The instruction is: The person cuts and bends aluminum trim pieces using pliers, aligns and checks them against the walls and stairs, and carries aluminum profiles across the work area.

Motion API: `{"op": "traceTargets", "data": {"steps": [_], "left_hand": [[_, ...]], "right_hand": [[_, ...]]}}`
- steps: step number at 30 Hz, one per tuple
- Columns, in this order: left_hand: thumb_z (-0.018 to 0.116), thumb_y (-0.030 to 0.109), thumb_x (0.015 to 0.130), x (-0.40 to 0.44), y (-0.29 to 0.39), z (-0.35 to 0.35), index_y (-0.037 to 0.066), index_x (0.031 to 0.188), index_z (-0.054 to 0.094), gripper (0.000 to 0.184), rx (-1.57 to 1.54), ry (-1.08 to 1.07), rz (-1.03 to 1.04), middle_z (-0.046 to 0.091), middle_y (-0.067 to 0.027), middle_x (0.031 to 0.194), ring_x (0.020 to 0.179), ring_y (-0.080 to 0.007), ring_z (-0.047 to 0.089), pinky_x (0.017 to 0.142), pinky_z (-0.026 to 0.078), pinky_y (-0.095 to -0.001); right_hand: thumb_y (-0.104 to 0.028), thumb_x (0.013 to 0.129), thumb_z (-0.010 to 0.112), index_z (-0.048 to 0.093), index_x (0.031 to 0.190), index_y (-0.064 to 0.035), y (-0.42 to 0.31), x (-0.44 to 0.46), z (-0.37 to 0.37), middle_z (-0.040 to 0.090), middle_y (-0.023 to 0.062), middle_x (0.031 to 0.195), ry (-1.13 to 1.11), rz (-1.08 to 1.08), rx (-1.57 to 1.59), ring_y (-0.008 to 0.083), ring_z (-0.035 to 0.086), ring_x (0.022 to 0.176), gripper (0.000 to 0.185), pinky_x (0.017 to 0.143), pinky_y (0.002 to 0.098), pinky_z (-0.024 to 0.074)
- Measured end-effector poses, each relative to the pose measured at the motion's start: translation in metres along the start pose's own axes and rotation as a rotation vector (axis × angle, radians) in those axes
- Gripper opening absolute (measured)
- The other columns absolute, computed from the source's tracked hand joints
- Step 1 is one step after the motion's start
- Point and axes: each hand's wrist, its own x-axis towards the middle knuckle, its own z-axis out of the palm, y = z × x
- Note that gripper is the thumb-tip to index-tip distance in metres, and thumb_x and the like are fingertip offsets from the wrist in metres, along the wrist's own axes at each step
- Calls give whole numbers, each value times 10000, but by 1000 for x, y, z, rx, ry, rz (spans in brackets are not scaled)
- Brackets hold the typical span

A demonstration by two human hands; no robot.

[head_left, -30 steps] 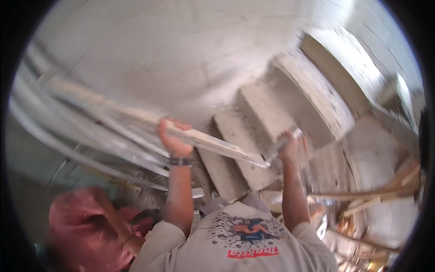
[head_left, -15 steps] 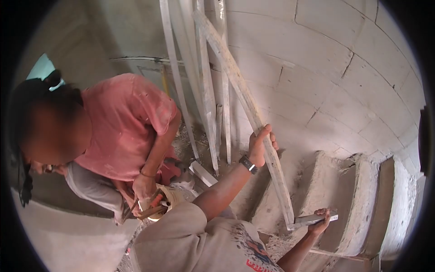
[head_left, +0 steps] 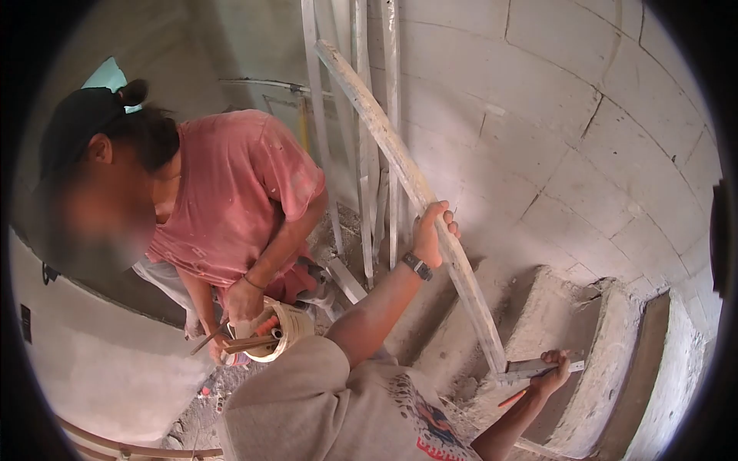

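My left hand, with a watch on its wrist, is wrapped around a long, dusty wooden strip that slants from upper left down to the right. At the strip's lower end, a short, flat grey-white piece meets it at an angle. My right hand is closed around the outer part of that short piece. Whether the two pieces are joined cannot be made out. Beside my right wrist shows a thin red stick like a pencil.
A co-worker in a pink shirt crouches at left, hands at a bucket of tools. Several upright strips lean on the block wall. Rough concrete steps run along the right. A short bar lies near the co-worker.
My view has shifted left, so the co-worker and bucket appear further right. The long strip's top sits slightly lower and further left. The red stick now shows beside my right wrist.
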Motion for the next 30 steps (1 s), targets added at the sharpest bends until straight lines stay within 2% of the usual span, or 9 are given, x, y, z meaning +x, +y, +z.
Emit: {"op": "traceTargets", "data": {"steps": [3,9,14,17,20,22,25,30], "left_hand": [[658,262,852,4,-1,-1,149,929,535,184,-6,23,-5,505,-1,735,640,-168,500,642,445,-347],[646,257,862,12,-8,-6,151,915,530,166,-30,45,-20,510,-7,741,642,-177,505,648,451,-351],[650,283,871,9,-11,-24,147,897,523,188,-60,11,21,516,-16,745,670,-195,544,677,472,-361],[679,317,868,10,-9,-32,143,908,518,240,-82,62,31,528,-23,748,689,-199,566,667,484,-361],[713,351,856,9,0,-33,140,929,517,297,14,308,64,542,-30,774,678,-197,566,633,486,-360],[728,360,845,12,6,-45,134,941,517,324,-21,339,79,541,-32,795,669,-196,564,615,485,-359],[734,361,839,19,17,-68,124,946,518,338,-57,379,133,532,-33,803,653,-194,561,604,484,-353],[729,353,843,27,43,-84,110,938,524,332,-20,402,184,521,-32,762,636,-188,555,598,483,-339]], "right_hand": [[-133,900,579,509,893,-66,8,7,-4,443,12,694,12,-10,-80,138,445,614,97,619,301,414],[-101,879,591,510,876,-53,-1,12,2,441,8,697,-29,12,-70,131,443,625,94,594,290,407],[-70,832,601,516,873,-34,-13,8,18,458,21,683,-37,-87,-160,129,450,608,101,581,288,398],[-61,793,595,539,856,-8,-26,6,32,491,43,680,-75,-161,-257,142,471,602,100,596,297,412],[-56,776,593,537,834,-5,-32,4,50,497,48,683,-91,-184,-328,150,477,605,95,610,300,421],[-52,771,592,530,821,-11,-31,0,64,500,52,692,-82,-209,-348,154,479,608,90,618,299,423],[-79,826,623,548,858,-17,-22,6,65,512,52,721,-61,-121,-265,148,484,628,102,614,294,428],[-65,840,616,550,883,-10,0,16,86,510,51,728,-52,-27,-178,153,489,633,97,626,302,445]]}}
